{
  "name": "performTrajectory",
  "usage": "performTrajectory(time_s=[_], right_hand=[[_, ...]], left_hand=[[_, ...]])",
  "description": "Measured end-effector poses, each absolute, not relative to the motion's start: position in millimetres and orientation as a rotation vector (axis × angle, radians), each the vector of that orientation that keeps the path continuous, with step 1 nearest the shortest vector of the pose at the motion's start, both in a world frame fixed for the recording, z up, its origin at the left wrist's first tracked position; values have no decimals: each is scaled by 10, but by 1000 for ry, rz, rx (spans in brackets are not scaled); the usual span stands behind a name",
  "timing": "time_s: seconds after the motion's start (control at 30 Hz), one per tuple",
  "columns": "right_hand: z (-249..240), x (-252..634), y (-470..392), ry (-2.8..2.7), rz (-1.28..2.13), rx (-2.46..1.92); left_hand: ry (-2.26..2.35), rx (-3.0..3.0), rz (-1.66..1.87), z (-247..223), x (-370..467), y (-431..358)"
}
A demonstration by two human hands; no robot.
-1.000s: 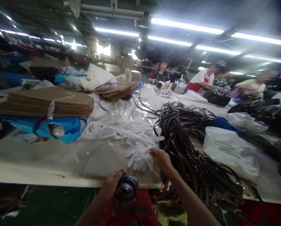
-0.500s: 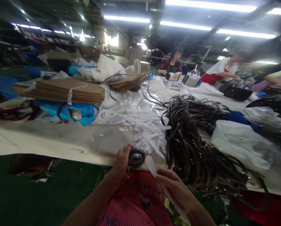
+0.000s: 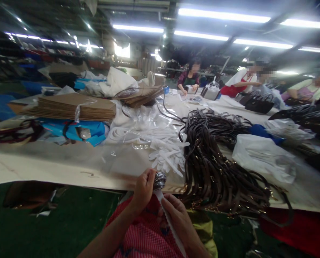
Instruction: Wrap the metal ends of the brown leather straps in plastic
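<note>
- Dark coil, shiny as if wrapped in film: held up at the worktop's near edge, not resting on the worktop as far as I can see.
- Left hand: fingers clamped on the coil from its left side.
- White strip: upper end right at the coil's underside, contact unclear from here; the rest runs down over the right hand, one edge looking scalloped.
- Right hand: fingers pinched together on the strip near its upper end.
- Progress, my reading: coil rolled, strip brought up to it; strip not yet around it.
- Left over: a heap of white strips just back from the near edge, and beside it many dark straps lying loose, ends reaching that edge.
- Right of the straps: white plastic bag.
- Towards the worktop's left end: cardboard stack above a blue package.
- Far edge: a co-worker, busy with both hands.
</note>
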State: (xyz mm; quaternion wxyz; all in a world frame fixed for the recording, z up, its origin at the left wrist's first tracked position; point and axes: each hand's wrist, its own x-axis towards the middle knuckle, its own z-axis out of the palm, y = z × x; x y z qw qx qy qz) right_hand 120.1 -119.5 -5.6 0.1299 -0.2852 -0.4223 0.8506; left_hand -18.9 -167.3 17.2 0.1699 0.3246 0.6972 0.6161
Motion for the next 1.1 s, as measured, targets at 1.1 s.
performTrajectory(time_s=[1.1], right_hand=[[-202, 1214, -1071, -729, 2528, -508]], left_hand=[[1937, 2249, 1106, 174, -114, -1771]])
